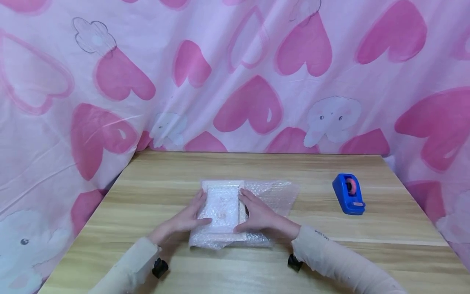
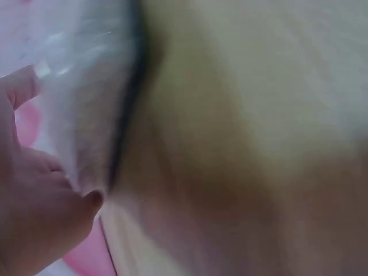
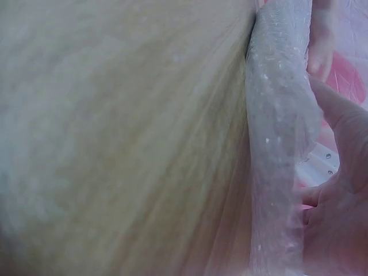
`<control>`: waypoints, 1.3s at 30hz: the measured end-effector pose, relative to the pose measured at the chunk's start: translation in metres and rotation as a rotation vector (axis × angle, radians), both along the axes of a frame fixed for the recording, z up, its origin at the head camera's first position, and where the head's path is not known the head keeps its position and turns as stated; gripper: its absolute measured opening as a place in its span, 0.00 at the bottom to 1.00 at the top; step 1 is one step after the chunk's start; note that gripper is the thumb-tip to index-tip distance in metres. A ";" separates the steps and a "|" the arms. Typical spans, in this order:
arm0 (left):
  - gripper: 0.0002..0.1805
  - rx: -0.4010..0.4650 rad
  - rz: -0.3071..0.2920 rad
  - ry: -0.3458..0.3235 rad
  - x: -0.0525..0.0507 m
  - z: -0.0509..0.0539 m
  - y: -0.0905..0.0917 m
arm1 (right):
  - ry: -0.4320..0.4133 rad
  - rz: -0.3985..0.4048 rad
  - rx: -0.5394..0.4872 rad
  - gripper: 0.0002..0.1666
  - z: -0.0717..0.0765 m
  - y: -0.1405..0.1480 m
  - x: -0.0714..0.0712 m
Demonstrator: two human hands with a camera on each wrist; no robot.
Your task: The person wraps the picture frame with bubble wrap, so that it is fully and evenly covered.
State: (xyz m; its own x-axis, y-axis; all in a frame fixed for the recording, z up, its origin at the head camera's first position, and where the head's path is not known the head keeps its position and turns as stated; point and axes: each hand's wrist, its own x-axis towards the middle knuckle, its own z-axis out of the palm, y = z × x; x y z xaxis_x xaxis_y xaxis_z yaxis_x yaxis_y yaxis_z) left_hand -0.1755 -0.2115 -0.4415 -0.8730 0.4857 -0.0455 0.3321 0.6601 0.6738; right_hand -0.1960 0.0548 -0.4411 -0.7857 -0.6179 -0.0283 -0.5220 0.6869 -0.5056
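Observation:
A flat white rectangular frame lies on bubble wrap, with wrap also over its face. My left hand grips its left side, thumb bent in over the near part. On the opposite side, my right hand holds the edge between spread fingers at the far corner and the thumb lower down. Crinkled bubble wrap stands beside my left hand in the left wrist view, which is blurred. The right wrist view has my right hand against the wrap's bulging edge.
A blue tape dispenser with a pink roll stands on the right of the wooden table. Loose bubble wrap spreads right of the frame. A pink curtain with hearts hangs behind and at both sides.

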 end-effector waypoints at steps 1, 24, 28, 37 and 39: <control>0.48 -0.037 -0.016 0.041 0.001 -0.003 0.002 | 0.002 -0.002 -0.005 0.65 0.000 0.000 0.000; 0.43 -0.402 -0.053 0.297 -0.014 -0.012 0.019 | -0.014 0.013 0.025 0.64 0.001 0.004 -0.005; 0.45 -0.372 -0.005 0.283 -0.016 -0.013 0.021 | -0.019 0.014 0.017 0.64 0.002 0.005 -0.005; 0.47 -0.326 0.056 0.240 -0.015 -0.011 0.022 | -0.017 0.007 0.018 0.64 0.000 0.005 -0.006; 0.47 -0.331 0.057 0.240 -0.016 -0.010 0.023 | -0.015 0.006 0.015 0.64 0.001 0.005 -0.005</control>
State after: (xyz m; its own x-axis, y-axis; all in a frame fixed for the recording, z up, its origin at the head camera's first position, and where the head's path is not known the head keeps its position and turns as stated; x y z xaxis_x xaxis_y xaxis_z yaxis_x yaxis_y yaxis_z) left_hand -0.1912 -0.1890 -0.4520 -0.9028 0.4298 0.0173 0.4109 0.8499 0.3297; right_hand -0.2015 0.0594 -0.4404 -0.7811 -0.6224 -0.0497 -0.5187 0.6912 -0.5031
